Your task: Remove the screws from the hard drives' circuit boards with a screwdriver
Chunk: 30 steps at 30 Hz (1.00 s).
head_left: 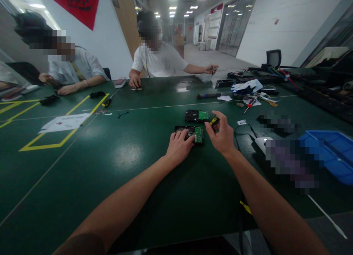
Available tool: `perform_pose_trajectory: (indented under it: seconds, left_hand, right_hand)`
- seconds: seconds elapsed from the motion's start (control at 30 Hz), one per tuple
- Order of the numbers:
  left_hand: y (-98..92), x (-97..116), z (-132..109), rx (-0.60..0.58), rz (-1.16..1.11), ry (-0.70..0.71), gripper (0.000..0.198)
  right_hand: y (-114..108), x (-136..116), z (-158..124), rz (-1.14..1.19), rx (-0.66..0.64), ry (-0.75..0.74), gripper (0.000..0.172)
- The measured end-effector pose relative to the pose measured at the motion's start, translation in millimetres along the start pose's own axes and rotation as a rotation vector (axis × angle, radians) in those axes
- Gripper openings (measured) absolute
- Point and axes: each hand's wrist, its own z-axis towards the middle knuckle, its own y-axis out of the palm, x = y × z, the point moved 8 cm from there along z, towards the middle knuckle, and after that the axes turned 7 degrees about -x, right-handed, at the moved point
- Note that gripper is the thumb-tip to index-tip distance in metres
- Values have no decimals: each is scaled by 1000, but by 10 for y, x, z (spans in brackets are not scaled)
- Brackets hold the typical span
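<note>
Head view: right grip (224,136) clamped on yellow-black screwdriver (214,120). Left grip (179,144) spread over hard drive (199,134); second drive (193,116) at 12 o'clock.

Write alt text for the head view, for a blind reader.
A person's left grip rests on the nearer drive on a green table, while the right grip holds a yellow-and-black tool beside the farther drive. Other people sit across it; a red screwdriver and a blue tray lie to the right.

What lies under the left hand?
The nearer hard drive, its green circuit board showing at the right. The left hand covers part of its upper face; the drive's underside is hidden.
</note>
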Motion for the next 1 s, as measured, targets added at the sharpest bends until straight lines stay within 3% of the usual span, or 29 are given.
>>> perform_pose_trajectory:
  seconds: [0.43,0.6,0.73,0.87,1.0]
  left_hand:
    - [-23,-52,28,-18,-40,19,35]
    - [-61,-223,148,-73,-113,187,38]
    - [-8,-337,275,-188,-167,302,50]
    - [33,-343,359,-265,-183,356,52]
    - [10,-298,351,-268,-178,380,52]
  right_hand:
    - [68,-65,49,-21,-83,-43,52]
    - [72,-123,92,-38,-120,-44,56]
    - [86,-155,136,-25,-152,-58,58]
    - [120,-140,167,22,-144,-83,59]
    - [160,-88,168,35,-107,-73,56]
